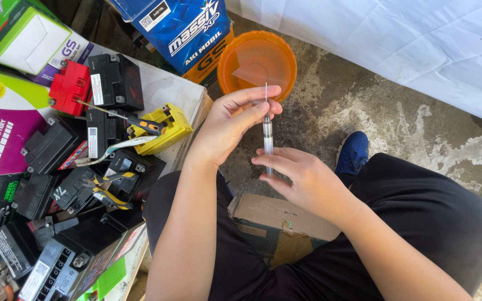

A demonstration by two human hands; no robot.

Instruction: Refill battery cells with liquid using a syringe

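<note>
Both hands held a syringe [268,139] upright above the orange bowl [258,61]: left hand [232,120] pinched its needle end, right hand [302,178] gripped the barrel. Blue carton [179,28] behind; magenta package [1,128] beside black batteries [115,81].

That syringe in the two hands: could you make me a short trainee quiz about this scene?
1. True or false: both hands hold the syringe.
2. Which hand is at the needle end? A. left hand B. right hand
3. What colour is the basin on the floor beyond the hands?

Key: 1 true; 2 A; 3 orange.
</note>
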